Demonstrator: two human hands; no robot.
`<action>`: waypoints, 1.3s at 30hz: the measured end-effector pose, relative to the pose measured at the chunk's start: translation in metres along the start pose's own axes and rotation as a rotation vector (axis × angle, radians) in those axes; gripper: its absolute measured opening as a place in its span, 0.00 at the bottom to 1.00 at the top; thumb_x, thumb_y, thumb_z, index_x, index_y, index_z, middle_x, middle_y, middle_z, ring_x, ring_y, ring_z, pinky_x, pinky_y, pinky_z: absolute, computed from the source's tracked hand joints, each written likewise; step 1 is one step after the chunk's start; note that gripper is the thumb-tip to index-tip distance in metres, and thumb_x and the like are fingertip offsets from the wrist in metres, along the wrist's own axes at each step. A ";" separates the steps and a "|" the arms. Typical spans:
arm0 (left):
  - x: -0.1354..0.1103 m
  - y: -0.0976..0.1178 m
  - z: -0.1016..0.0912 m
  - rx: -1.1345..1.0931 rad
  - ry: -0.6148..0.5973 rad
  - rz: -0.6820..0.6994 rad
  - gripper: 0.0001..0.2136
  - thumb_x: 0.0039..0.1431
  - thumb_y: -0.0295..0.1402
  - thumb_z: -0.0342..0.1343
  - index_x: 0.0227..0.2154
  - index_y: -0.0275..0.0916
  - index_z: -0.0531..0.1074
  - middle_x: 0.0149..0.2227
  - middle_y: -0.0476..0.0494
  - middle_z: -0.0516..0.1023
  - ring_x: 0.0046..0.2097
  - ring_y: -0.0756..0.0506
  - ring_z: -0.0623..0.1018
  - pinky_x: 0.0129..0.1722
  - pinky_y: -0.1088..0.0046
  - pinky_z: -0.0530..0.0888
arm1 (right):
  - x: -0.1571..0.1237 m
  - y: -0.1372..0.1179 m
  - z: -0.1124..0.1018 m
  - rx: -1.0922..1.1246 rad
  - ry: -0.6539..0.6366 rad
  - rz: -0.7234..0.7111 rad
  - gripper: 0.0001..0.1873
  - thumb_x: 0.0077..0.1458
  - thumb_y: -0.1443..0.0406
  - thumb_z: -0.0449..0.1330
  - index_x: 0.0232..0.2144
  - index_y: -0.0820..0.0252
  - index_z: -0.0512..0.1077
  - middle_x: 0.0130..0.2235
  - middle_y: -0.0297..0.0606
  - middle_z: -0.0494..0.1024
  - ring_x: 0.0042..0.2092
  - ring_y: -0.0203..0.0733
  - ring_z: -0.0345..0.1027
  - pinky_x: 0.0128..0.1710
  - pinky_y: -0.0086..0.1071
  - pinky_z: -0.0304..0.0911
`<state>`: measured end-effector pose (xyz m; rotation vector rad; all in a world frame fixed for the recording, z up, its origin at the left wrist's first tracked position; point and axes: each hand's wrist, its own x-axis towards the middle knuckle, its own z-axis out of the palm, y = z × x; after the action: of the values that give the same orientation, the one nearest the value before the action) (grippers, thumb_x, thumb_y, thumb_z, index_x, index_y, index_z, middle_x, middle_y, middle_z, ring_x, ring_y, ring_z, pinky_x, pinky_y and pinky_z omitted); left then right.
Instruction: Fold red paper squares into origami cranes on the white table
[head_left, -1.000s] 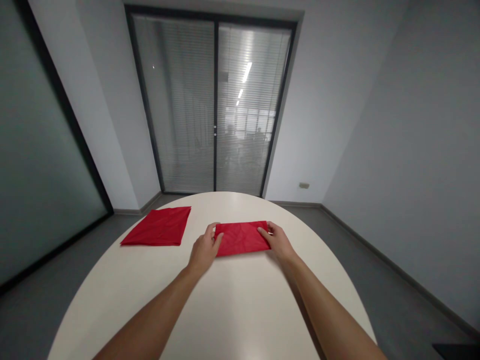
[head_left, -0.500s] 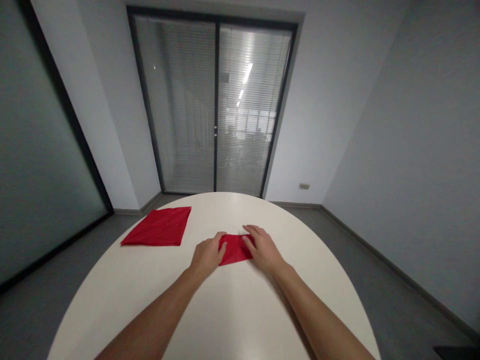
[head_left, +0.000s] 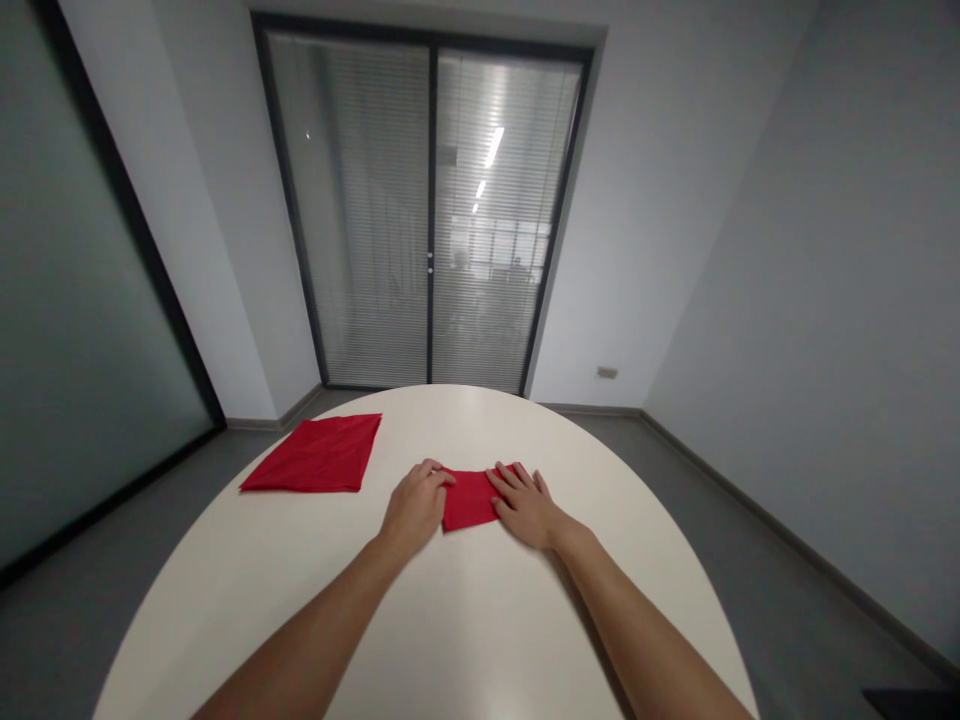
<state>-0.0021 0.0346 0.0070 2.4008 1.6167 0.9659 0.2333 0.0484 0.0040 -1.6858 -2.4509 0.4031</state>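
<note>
A small folded red cloth (head_left: 469, 497) lies on the white round table (head_left: 465, 620) in front of me. My left hand (head_left: 412, 506) rests on the cloth's left edge with its fingers curled over it. My right hand (head_left: 525, 504) lies flat on the cloth's right side, fingers stretched out and spread. Only the middle strip of the cloth shows between the two hands.
A second, larger folded red cloth (head_left: 319, 453) lies on the table to the far left. Behind the table stand sliding glass doors with blinds (head_left: 429, 205). Grey floor surrounds the table.
The right hand carried the cloth's right end over to the left, folding it to about half its width, then flattened on top. The left hand stayed at the left edge.
</note>
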 end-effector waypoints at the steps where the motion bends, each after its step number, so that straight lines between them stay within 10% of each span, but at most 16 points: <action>1: 0.000 -0.001 0.000 -0.038 0.015 0.024 0.19 0.58 0.18 0.47 0.41 0.42 0.79 0.51 0.43 0.76 0.52 0.44 0.75 0.56 0.65 0.72 | 0.000 0.003 -0.001 -0.001 0.000 -0.020 0.32 0.67 0.56 0.45 0.70 0.51 0.52 0.72 0.41 0.47 0.73 0.60 0.33 0.67 0.64 0.27; 9: -0.003 -0.010 0.005 -0.185 -0.134 0.301 0.25 0.53 0.13 0.47 0.44 0.46 0.79 0.59 0.46 0.74 0.61 0.43 0.70 0.63 0.57 0.67 | -0.003 0.016 -0.008 -0.041 0.095 -0.090 0.29 0.61 0.64 0.51 0.65 0.42 0.63 0.73 0.37 0.48 0.72 0.60 0.38 0.66 0.62 0.34; 18: -0.006 -0.001 -0.002 -0.111 -0.231 0.385 0.21 0.57 0.20 0.49 0.47 0.45 0.78 0.50 0.48 0.80 0.62 0.42 0.69 0.67 0.57 0.61 | -0.002 0.005 -0.017 0.002 0.268 -0.210 0.18 0.63 0.67 0.53 0.52 0.52 0.76 0.53 0.44 0.76 0.56 0.50 0.65 0.57 0.50 0.52; 24: -0.006 0.004 -0.006 -0.055 -0.169 0.325 0.14 0.61 0.27 0.53 0.47 0.43 0.78 0.49 0.41 0.78 0.55 0.40 0.73 0.60 0.58 0.67 | -0.010 -0.005 -0.019 0.046 0.176 -0.368 0.28 0.57 0.47 0.62 0.55 0.53 0.74 0.58 0.46 0.74 0.61 0.56 0.63 0.64 0.56 0.45; 39: -0.003 0.001 -0.001 -0.160 -0.165 0.293 0.13 0.60 0.25 0.53 0.44 0.42 0.76 0.44 0.44 0.80 0.47 0.42 0.77 0.52 0.64 0.70 | -0.011 -0.005 -0.028 0.173 0.203 -0.418 0.19 0.62 0.52 0.58 0.44 0.57 0.79 0.41 0.43 0.83 0.43 0.48 0.75 0.45 0.35 0.64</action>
<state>-0.0027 0.0313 0.0065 2.5710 1.1111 0.8700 0.2402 0.0408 0.0322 -1.0542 -2.4467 0.3550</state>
